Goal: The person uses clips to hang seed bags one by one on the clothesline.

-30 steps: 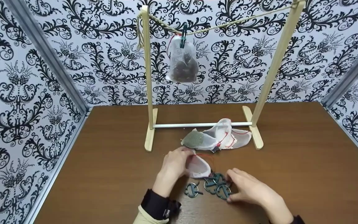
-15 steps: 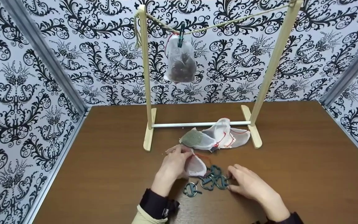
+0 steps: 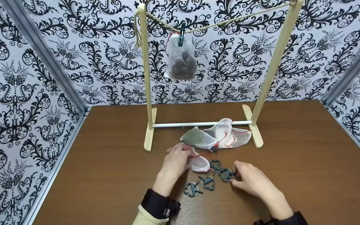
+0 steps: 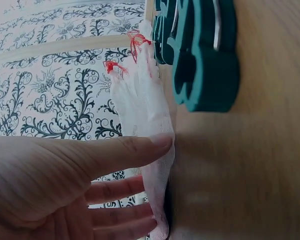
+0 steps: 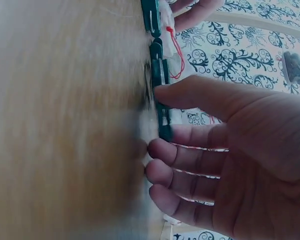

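My left hand (image 3: 174, 162) holds a small white mesh drawstring bag (image 3: 198, 163) on the table, thumb on its near face and fingers behind it in the left wrist view. Red cord trails from the bag's mouth. My right hand (image 3: 252, 178) pinches a dark green plant clip (image 3: 226, 174) between thumb and index finger. In the right wrist view that clip (image 5: 161, 75) is edge-on, close over the table, and the other fingers curl beside it. More green clips (image 3: 207, 182) with metal spring rings lie between the hands, one (image 3: 192, 189) nearest the left wrist.
Behind the hands stands a wooden frame (image 3: 145, 72) with a rope (image 3: 230, 21) strung across. A filled mesh bag (image 3: 181, 59) hangs from it by a green clip. More mesh bags, one with greenish contents (image 3: 195, 137), lie near the frame's white bar (image 3: 180, 124).
My right hand has gripped a green clip and drawn it slightly away from the others, which have spread apart. My left hand keeps hold of the mesh bag, which has shifted slightly away.
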`<state>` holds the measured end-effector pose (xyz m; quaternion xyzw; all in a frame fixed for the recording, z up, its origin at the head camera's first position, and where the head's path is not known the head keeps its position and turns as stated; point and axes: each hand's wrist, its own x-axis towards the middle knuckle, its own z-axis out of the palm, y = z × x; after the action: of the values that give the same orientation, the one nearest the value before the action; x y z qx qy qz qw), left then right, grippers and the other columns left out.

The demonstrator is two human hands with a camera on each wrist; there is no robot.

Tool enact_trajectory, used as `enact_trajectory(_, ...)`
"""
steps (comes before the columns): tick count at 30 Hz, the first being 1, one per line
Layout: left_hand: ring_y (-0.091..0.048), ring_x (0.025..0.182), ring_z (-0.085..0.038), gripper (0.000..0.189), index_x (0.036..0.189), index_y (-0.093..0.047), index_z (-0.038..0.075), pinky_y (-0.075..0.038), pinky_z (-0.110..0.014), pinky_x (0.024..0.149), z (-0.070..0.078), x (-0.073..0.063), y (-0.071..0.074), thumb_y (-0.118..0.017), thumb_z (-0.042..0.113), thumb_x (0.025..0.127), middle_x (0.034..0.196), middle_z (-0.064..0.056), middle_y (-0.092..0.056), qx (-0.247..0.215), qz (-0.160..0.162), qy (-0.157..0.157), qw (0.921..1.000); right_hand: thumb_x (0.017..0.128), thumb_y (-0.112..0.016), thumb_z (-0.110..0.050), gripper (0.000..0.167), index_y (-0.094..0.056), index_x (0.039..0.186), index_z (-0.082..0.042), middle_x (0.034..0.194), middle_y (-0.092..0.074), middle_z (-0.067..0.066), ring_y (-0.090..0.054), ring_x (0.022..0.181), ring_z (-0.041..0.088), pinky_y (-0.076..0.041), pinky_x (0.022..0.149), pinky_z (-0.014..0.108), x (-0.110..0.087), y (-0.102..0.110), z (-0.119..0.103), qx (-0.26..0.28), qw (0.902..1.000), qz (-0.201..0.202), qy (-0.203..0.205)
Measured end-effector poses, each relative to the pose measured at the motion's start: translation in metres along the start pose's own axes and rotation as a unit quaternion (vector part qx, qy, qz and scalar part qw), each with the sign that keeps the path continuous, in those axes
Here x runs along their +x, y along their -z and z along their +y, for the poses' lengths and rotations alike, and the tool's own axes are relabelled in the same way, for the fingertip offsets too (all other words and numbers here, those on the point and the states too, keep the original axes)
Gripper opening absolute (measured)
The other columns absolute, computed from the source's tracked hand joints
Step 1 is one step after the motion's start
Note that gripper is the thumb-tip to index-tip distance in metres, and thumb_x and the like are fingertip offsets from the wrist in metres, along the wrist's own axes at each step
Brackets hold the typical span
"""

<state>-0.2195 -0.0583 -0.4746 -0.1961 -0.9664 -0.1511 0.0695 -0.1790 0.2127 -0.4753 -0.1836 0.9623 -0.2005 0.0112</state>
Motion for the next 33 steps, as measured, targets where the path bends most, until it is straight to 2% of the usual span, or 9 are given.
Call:
enact_trajectory(4,-0.068,0.098,-0.028,0.018,0.093,-0.079,0.02,-0.057,-0.042,0.08,-0.002,0.001,-0.002,-0.084,0.015,0.077,0.109,-0.003,-0.071,0.002,0.026,-0.015,0.9996,0.075,-0.076,-0.014,0.022,-0.056,0.086,-0.015,0.072,-0.052,-0.007,-0.046,0.066,0.008,-0.036,0.056,0.025,0.001,0.005,0.002,0.003,0.9997,0.023,0.0)
enact_trajectory(9,-0.072,0.088,-0.026,0.004,0.09,-0.077,0.018,-0.059,-0.042,0.07,-0.002,0.004,-0.003,-0.075,0.017,0.086,0.099,-0.003,-0.073,0.014,0.05,-0.001,0.9986,0.077,-0.074,-0.012,0.021,-0.062,0.095,-0.013,0.082,-0.06,-0.003,-0.052,0.071,0.01,-0.044,0.06,0.031,0.002,0.011,0.006,0.003,0.9983,0.054,-0.019)
enact_trajectory(11,-0.072,0.085,-0.026,0.005,0.091,-0.074,0.015,-0.059,-0.043,0.067,-0.002,0.005,-0.002,-0.071,0.019,0.091,0.094,-0.004,-0.072,0.007,0.066,0.005,0.9978,0.078,-0.073,-0.012,0.022,-0.064,0.098,-0.012,0.085,-0.062,-0.002,-0.054,0.073,0.011,-0.046,0.062,0.033,0.002,0.012,0.007,0.002,0.9969,0.075,-0.022)
enact_trajectory(14,-0.072,0.082,-0.029,0.01,0.093,-0.069,0.011,-0.058,-0.045,0.065,-0.002,0.008,0.001,-0.065,0.019,0.096,0.089,-0.007,-0.07,-0.018,0.098,0.01,0.995,0.078,-0.073,-0.011,0.021,-0.067,0.099,-0.012,0.087,-0.064,-0.002,-0.058,0.075,0.012,-0.049,0.064,0.034,0.003,0.014,0.008,0.001,0.9942,0.105,-0.024)
enact_trajectory(17,-0.072,0.082,-0.031,0.007,0.096,-0.063,0.009,-0.057,-0.046,0.066,-0.003,0.01,0.005,-0.062,0.015,0.098,0.089,-0.008,-0.07,-0.058,0.126,0.02,0.9902,0.079,-0.076,-0.013,0.022,-0.068,0.1,-0.011,0.089,-0.067,-0.002,-0.062,0.076,0.012,-0.051,0.064,0.034,0.004,0.015,0.008,0.004,0.9919,0.125,-0.025)
enact_trajectory(20,-0.073,0.084,-0.032,0.006,0.104,-0.06,0.009,-0.057,-0.047,0.066,-0.005,0.012,0.008,-0.06,0.01,0.098,0.093,-0.01,-0.072,-0.1,0.156,0.029,0.9823,0.078,-0.081,-0.014,0.026,-0.069,0.101,-0.01,0.089,-0.07,0.0,-0.065,0.076,0.012,-0.052,0.065,0.034,0.005,0.017,0.008,0.011,0.9902,0.138,-0.021)
enact_trajectory(23,-0.073,0.092,-0.032,0.018,0.116,-0.058,0.011,-0.059,-0.047,0.07,-0.006,0.013,0.011,-0.058,0.006,0.098,0.103,-0.012,-0.073,-0.137,0.177,0.038,0.9739,0.074,-0.085,-0.013,0.032,-0.07,0.102,-0.009,0.087,-0.071,0.001,-0.066,0.076,0.013,-0.053,0.067,0.035,0.006,0.018,0.008,0.019,0.9883,0.151,-0.014)
enact_trajectory(27,-0.07,0.104,-0.031,0.035,0.131,-0.054,0.013,-0.058,-0.048,0.081,-0.006,0.014,0.014,-0.051,0.003,0.097,0.119,-0.013,-0.069,-0.174,0.18,0.064,0.9661,0.071,-0.088,-0.011,0.036,-0.069,0.101,-0.008,0.088,-0.073,0.002,-0.067,0.078,0.015,-0.054,0.069,0.036,0.006,0.019,0.009,0.018,0.9834,0.181,0.006)
enact_trajectory(33,-0.066,0.109,-0.031,0.043,0.136,-0.053,0.01,-0.056,-0.048,0.09,-0.002,0.014,0.017,-0.049,0.01,0.094,0.123,-0.014,-0.065,-0.2,0.156,0.087,0.9633,0.068,-0.09,-0.009,0.037,-0.069,0.099,-0.007,0.09,-0.072,0.003,-0.066,0.077,0.014,-0.053,0.067,0.031,0.004,0.018,0.013,0.013,0.975,0.217,0.043)
